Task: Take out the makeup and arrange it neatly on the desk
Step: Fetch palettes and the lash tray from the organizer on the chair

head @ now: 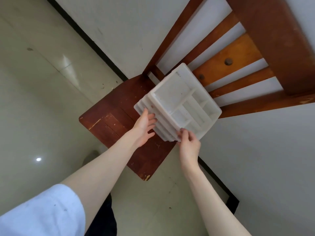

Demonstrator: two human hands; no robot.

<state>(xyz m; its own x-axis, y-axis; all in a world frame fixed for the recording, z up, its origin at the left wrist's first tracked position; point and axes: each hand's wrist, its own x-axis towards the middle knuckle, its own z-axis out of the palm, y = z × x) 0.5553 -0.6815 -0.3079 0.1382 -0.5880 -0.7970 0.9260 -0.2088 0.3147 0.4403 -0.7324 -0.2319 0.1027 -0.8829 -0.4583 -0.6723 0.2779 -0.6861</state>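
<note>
Now I look down at a brown chair (119,116) on a pale floor (34,99). My white sleeve (39,210) is low on the left.

My left hand (144,128) is flat and loose. The fingers (151,116) are straight and press on the left side of the box (179,103). They do not curl round it.

The box is white plastic. It sits on the chair seat, close to the chair back (238,68). It has small drawers on the side near me and little open trays on top. The trays look bare. I see no makeup yet, so I think it is inside the drawers.

My right hand (189,145) is at the near corner of the box. Its fingers are bent and pinch the edge there.

I think the box is light and stiff, and a bit smooth, so it could slip. Thin plastic can crack, so I should not squeeze hard. I think the best way is one hand on each side, low down, so the drawers do not slide out.

On the right is a white wall (272,150) with a black strip at the bottom.
</note>
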